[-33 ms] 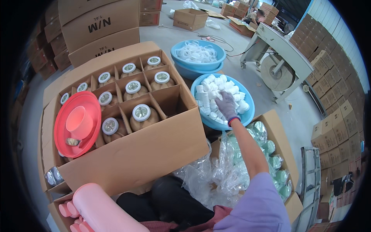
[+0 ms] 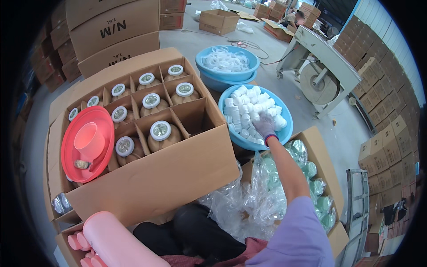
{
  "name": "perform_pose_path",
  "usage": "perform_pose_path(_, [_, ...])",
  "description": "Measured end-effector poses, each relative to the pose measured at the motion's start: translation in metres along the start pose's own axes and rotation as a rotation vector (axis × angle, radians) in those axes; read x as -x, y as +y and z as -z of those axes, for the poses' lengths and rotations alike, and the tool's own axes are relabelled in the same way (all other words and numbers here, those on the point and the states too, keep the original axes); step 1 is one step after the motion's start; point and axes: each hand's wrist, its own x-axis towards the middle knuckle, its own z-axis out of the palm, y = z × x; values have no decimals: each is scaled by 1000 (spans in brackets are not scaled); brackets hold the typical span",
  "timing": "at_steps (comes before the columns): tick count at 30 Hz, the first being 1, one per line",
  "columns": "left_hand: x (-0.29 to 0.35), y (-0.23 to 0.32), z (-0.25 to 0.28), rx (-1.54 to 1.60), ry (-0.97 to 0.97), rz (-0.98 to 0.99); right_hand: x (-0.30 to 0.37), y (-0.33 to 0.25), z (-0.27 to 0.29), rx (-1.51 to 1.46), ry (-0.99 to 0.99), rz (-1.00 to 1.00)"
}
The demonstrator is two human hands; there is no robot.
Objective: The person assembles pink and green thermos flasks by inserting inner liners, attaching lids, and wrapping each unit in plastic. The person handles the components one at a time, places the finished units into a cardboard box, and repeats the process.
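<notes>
My right hand [image 2: 265, 124], in a pale glove with a dark reddish cuff, reaches into a blue basin [image 2: 288, 116] heaped with white plastic caps [image 2: 245, 109]. Its fingertips are down among the caps, so their grip is hidden. My left hand is out of view. Left of the basin stands a divided carton [image 2: 155, 180] holding several brown-wrapped bottles [image 2: 162, 144] with white-rimmed round mouths. A red plate [image 2: 71, 155] lies on top at its left, bearing a pink cup [image 2: 90, 137]. One compartment at the carton's right shows no bottle.
Behind is another blue basin [image 2: 202, 66] of translucent rings [image 2: 227, 60]. A carton of plastic-wrapped green items [image 2: 324, 202] sits under my right arm. A pink cylinder [image 2: 118, 240] lies at lower left. Beyond stand a wheeled machine [image 2: 322, 75], stacked cartons [image 2: 387, 147] and a distant person [image 2: 292, 20].
My right hand has drawn slightly back toward me within the cap basin, and its fingers look less stretched out. The view has shifted a little.
</notes>
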Motion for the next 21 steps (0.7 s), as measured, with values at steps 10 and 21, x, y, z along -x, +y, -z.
perform_pose_path(10, [51, -5, -41, 286, -72, -173, 32, -32, 32, -962, -239, 34])
perform_pose_path(21, [86, -22, -84, 979, -408, -13, 343, -147, 164, -1764, -409, 494])
